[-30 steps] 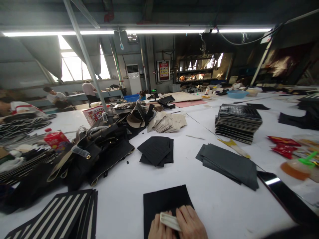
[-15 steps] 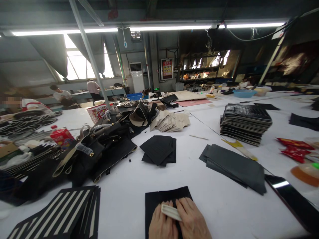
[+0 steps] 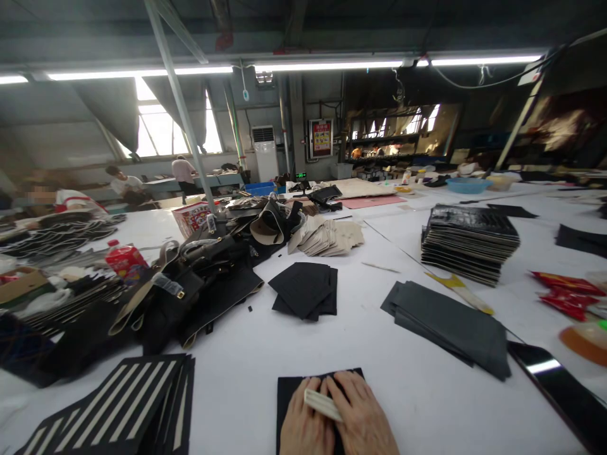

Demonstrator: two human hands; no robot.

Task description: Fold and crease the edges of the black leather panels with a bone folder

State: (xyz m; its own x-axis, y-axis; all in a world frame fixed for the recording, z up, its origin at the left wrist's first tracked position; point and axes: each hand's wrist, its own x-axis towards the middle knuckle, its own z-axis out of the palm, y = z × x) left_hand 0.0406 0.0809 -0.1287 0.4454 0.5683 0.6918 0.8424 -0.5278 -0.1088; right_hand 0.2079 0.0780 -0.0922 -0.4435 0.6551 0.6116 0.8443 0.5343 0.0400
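At the front of the white table, my left hand (image 3: 307, 418) and my right hand (image 3: 358, 414) lie side by side on a black rectangular panel (image 3: 286, 395). A cream, bar-shaped hand tool (image 3: 323, 405) with a grooved face slants between them. Both hands are closed around it, thumbs inward, with fingers pressed down near the panel's far edge. The tool's lower edge and most of the panel are hidden under my hands. To the left lie black panels with cream stripes (image 3: 128, 401). Farther forward is a small pile of black pieces (image 3: 303, 287).
Dark grey sheets (image 3: 448, 325) and a phone (image 3: 559, 385) lie to the right. Behind them stands a thick stack of black panels (image 3: 469, 243). Black bag parts (image 3: 203, 278) heap up on the left, beside beige pieces (image 3: 327, 234). Several people work in the background.
My hands have slid forward with the tool, closer to the panel's far edge. The whole view has shifted slightly downward and right in the picture.
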